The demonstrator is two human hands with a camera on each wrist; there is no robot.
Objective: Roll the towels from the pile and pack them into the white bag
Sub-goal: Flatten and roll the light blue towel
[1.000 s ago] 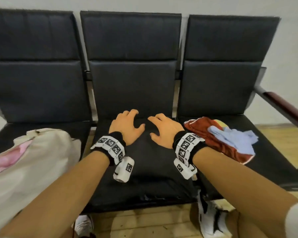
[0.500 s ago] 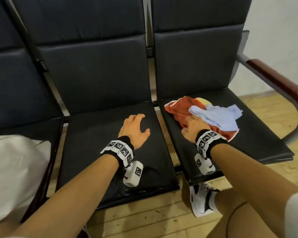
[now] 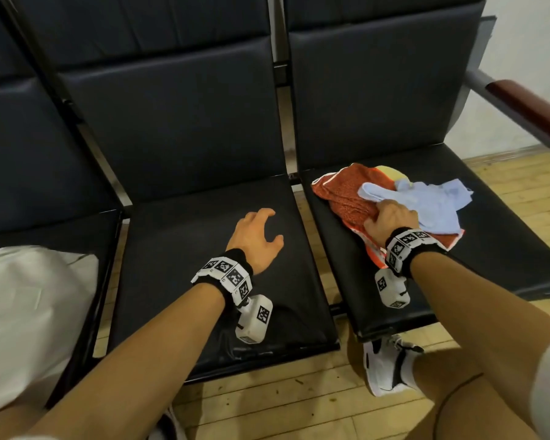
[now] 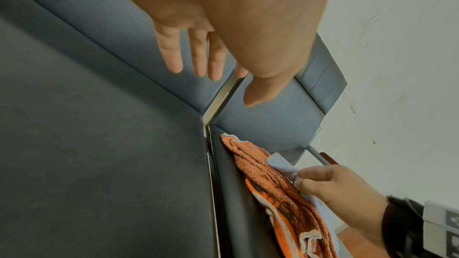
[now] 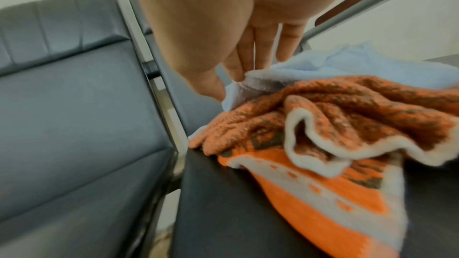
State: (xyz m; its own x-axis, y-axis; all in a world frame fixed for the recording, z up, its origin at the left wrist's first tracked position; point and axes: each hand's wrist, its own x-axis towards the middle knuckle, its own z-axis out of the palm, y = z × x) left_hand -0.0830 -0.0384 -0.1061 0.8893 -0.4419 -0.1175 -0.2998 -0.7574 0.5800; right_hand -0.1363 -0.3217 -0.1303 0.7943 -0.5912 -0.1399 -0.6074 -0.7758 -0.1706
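A pile of towels lies on the right seat (image 3: 489,249): an orange patterned towel (image 3: 340,198) underneath, a light blue towel (image 3: 432,204) on top, and a bit of yellow towel (image 3: 391,171) behind. My right hand (image 3: 389,217) pinches the near edge of the light blue towel (image 5: 273,77) between thumb and fingers, above the orange towel (image 5: 347,117). My left hand (image 3: 258,238) hovers over the middle seat (image 3: 185,281) with relaxed fingers (image 4: 174,56), holding nothing. The white bag (image 3: 26,319) sits on the left seat.
Three black padded seats stand in a row with high backrests. A metal armrest with a brown pad (image 3: 527,109) sticks out at the far right. The wooden floor (image 3: 299,404) and my white shoe (image 3: 385,363) show below the seat edges.
My right hand left the middle seat, went right to the pile and took hold of the blue towel's edge. The view swung right. My left hand stayed over the middle seat.
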